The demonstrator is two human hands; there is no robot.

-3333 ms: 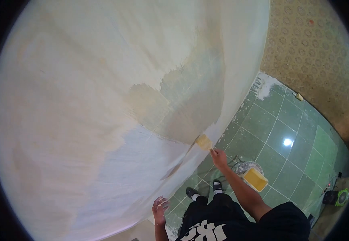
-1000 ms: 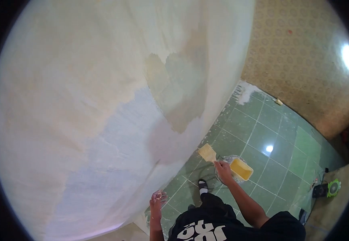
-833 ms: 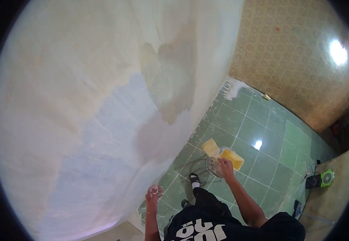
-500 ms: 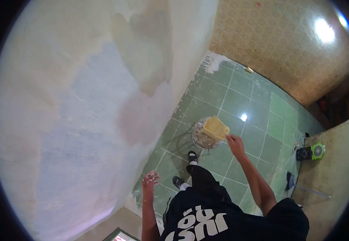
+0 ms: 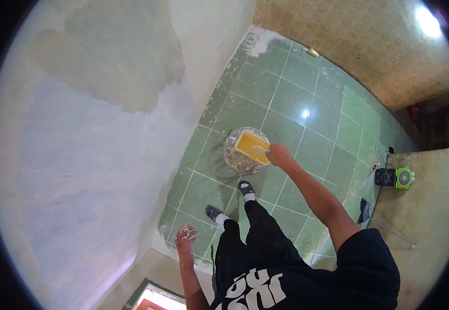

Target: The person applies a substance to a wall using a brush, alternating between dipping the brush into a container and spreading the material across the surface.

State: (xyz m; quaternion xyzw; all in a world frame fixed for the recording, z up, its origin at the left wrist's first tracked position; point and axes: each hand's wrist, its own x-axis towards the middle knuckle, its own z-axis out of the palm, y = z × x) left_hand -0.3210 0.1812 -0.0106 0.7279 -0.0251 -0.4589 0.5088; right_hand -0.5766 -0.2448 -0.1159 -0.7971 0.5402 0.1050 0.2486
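Observation:
My right hand is closed at the near right end of a yellow rectangular tub, gripping its rim. A pale streak of a thing lies inside the tub by my fingers. The tub sits over a round, plaster-caked stand on the floor and hides part of its top. Low on the left, by the wall, my left hand hangs with white smears on it. Its fingers are loosely bent and apart, with nothing plain to see in them.
A patchily plastered wall rises on the left. Green floor tiles carry white specks. My sandalled feet stand just below the stand. On the right are a green round fan-like object, a black box and a long-handled dustpan.
The yellow tub has turned from tilted, outer side showing, to its inside facing up. My right hand moved with it. The whole view has shifted, and the stand appears further left and higher.

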